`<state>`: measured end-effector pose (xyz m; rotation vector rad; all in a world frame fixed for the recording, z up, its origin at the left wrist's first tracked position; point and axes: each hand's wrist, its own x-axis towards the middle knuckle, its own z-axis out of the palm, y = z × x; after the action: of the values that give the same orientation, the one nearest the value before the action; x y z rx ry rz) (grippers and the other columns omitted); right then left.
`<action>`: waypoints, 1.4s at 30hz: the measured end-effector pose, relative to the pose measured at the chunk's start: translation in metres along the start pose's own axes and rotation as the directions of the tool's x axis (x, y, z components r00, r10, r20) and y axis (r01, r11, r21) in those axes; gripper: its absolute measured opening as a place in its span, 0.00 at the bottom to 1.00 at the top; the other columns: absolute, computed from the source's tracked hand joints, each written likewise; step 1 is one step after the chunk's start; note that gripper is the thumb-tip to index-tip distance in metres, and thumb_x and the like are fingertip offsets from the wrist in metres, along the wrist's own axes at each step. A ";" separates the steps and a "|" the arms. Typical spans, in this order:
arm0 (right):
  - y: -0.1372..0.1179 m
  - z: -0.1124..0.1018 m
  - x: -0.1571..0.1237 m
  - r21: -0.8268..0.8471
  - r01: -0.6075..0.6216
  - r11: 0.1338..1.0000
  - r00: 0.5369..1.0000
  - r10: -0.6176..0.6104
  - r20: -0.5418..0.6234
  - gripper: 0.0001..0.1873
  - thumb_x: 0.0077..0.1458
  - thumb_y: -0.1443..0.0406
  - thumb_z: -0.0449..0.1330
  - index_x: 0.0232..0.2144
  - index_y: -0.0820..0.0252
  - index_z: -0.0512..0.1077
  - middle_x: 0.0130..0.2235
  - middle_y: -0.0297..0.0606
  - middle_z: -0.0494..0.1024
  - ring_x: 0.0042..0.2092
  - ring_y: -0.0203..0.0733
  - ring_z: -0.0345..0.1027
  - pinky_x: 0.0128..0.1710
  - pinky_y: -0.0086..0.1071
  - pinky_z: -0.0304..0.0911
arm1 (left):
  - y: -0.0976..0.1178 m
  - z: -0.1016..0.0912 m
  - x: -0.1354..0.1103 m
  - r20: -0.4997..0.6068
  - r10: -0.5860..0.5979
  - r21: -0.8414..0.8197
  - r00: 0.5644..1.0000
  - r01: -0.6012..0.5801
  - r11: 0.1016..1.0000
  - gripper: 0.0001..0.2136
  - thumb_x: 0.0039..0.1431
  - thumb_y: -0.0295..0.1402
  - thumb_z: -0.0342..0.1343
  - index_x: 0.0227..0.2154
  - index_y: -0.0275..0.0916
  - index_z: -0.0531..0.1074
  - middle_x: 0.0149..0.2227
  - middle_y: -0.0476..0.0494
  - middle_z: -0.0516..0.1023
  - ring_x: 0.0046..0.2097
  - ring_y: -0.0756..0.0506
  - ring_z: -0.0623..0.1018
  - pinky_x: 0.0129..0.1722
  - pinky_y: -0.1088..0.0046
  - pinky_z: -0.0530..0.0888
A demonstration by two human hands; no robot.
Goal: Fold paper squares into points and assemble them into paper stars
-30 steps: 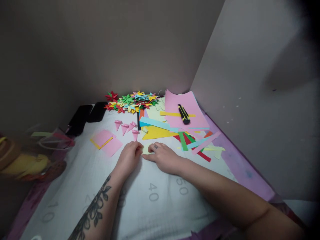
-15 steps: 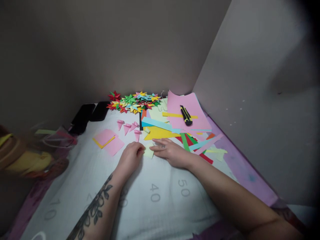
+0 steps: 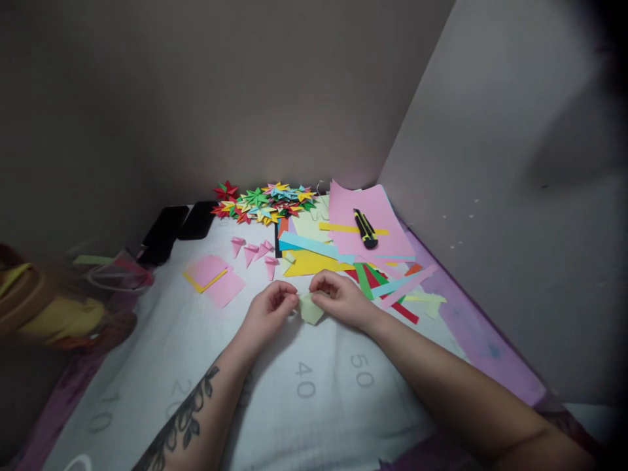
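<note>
So both hands were up close to each other with a small gap between them, working on a piece of pale green paper [image 3: 311, 313] in front of the rest of the craft mess, right over the white cover [image 3: 206, 327] with the numbers printed on it. The right hand [image 3: 341, 299] had the paper pinched at its upper right side, thumb on the near face. The left hand [image 3: 272, 306] had thumb and forefinger brought together at the paper's left edge, but I couldn't tell if that edge was actually caught between them. Just beyond the hands sat a small pale green folded piece [image 3: 288, 261], next to a little group of pink folded pieces [image 3: 250, 254]. Off to the left were some pink paper squares [image 3: 226, 290] with a yellow edge [image 3: 214, 279] showing among them. At the back by the wall there was a whole heap of multicolored paper stars [image 3: 256, 197], with two flat black things [image 3: 197, 220] to the left of it. Over on the right, a black and yellow cutter [image 3: 366, 229] lay across a yellow strip [image 3: 334, 227] on the pink sheets [image 3: 387, 209], and a jumble of colored strips [image 3: 405, 312] was spread nearer the right hand.
</note>
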<state>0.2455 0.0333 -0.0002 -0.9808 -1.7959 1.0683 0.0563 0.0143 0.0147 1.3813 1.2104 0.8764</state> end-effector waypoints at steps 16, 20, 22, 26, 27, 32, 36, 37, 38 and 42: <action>-0.012 0.014 -0.004 -0.676 0.443 0.589 0.881 -0.424 0.209 0.14 0.56 0.63 0.57 0.46 0.58 0.68 0.45 0.44 0.74 0.47 0.47 0.62 0.46 0.42 0.58 | -0.013 0.004 0.004 -0.187 -0.102 -0.236 0.977 0.056 0.970 0.11 0.49 0.32 0.55 0.37 0.38 0.69 0.21 0.54 0.71 0.24 0.52 0.71 0.28 0.77 0.67; -0.010 0.018 -0.002 -0.732 0.454 0.508 0.858 -0.471 0.206 0.10 0.60 0.69 0.52 0.41 0.58 0.71 0.43 0.41 0.76 0.45 0.44 0.63 0.44 0.39 0.57 | -0.009 0.007 0.003 -0.164 -0.198 -0.422 0.966 0.113 0.899 0.15 0.47 0.31 0.59 0.39 0.38 0.65 0.20 0.54 0.72 0.24 0.53 0.72 0.29 0.77 0.68; -0.009 0.017 -0.001 -0.732 0.469 0.495 0.839 -0.508 0.193 0.09 0.60 0.70 0.52 0.39 0.59 0.72 0.41 0.40 0.76 0.44 0.43 0.63 0.43 0.39 0.57 | -0.005 0.008 0.002 -0.101 -0.251 -0.491 0.963 0.171 0.854 0.15 0.46 0.31 0.61 0.38 0.36 0.66 0.21 0.53 0.73 0.24 0.53 0.72 0.29 0.78 0.69; -0.009 0.012 -0.001 -0.701 0.524 0.483 0.799 -0.565 0.208 0.08 0.60 0.69 0.53 0.36 0.59 0.72 0.38 0.39 0.77 0.42 0.42 0.64 0.41 0.37 0.58 | 0.000 0.004 0.001 0.048 -0.279 -0.532 0.959 0.261 0.805 0.12 0.46 0.33 0.62 0.32 0.34 0.68 0.25 0.48 0.75 0.26 0.54 0.73 0.29 0.81 0.69; -0.009 0.011 -0.001 -0.687 0.544 0.481 0.790 -0.570 0.227 0.08 0.60 0.69 0.53 0.35 0.58 0.72 0.38 0.38 0.77 0.42 0.42 0.64 0.40 0.37 0.58 | 0.000 0.003 0.001 0.067 -0.279 -0.521 0.958 0.272 0.809 0.11 0.47 0.34 0.62 0.30 0.33 0.68 0.24 0.48 0.75 0.26 0.54 0.74 0.28 0.81 0.69; -0.010 0.010 0.003 -0.645 0.599 0.474 0.758 -0.595 0.266 0.08 0.60 0.69 0.53 0.36 0.59 0.72 0.39 0.39 0.77 0.44 0.41 0.65 0.41 0.36 0.58 | 0.000 0.000 0.000 0.068 -0.321 -0.423 0.944 0.319 0.848 0.12 0.47 0.35 0.61 0.23 0.35 0.64 0.19 0.49 0.71 0.22 0.55 0.71 0.22 0.82 0.66; -0.005 0.011 0.005 -0.645 0.617 0.451 0.731 -0.632 0.258 0.07 0.60 0.69 0.54 0.35 0.60 0.72 0.39 0.39 0.78 0.44 0.41 0.66 0.41 0.36 0.58 | 0.002 0.000 0.001 0.052 -0.309 -0.378 0.950 0.305 0.874 0.12 0.46 0.32 0.59 0.30 0.37 0.61 0.19 0.52 0.71 0.21 0.53 0.71 0.22 0.80 0.66; -0.003 0.011 0.006 -0.645 0.616 0.452 0.736 -0.622 0.266 0.07 0.59 0.69 0.54 0.35 0.60 0.72 0.38 0.39 0.78 0.44 0.41 0.66 0.41 0.36 0.58 | 0.001 -0.001 0.001 0.031 -0.302 -0.329 0.953 0.295 0.897 0.13 0.47 0.32 0.58 0.33 0.38 0.61 0.19 0.53 0.71 0.21 0.52 0.71 0.23 0.79 0.67; 0.000 0.010 0.006 -0.644 0.611 0.460 0.747 -0.604 0.277 0.07 0.59 0.69 0.54 0.35 0.60 0.72 0.38 0.38 0.79 0.44 0.41 0.67 0.41 0.36 0.58 | 0.000 -0.003 0.001 0.000 -0.291 -0.253 0.957 0.282 0.926 0.13 0.47 0.32 0.57 0.35 0.39 0.60 0.19 0.54 0.72 0.21 0.52 0.71 0.23 0.78 0.67; 0.016 0.008 0.010 -0.567 0.612 0.551 0.785 -0.512 0.349 0.07 0.59 0.69 0.54 0.33 0.58 0.73 0.37 0.36 0.80 0.43 0.38 0.71 0.41 0.35 0.59 | -0.006 -0.012 0.000 -0.088 -0.164 0.237 0.983 0.180 0.955 0.14 0.50 0.32 0.53 0.42 0.40 0.62 0.18 0.56 0.71 0.21 0.49 0.71 0.23 0.76 0.65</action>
<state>0.2379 0.0451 -0.0147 -0.5946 -2.4523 0.0561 0.0434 0.0165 0.0109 1.4225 1.5062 0.6723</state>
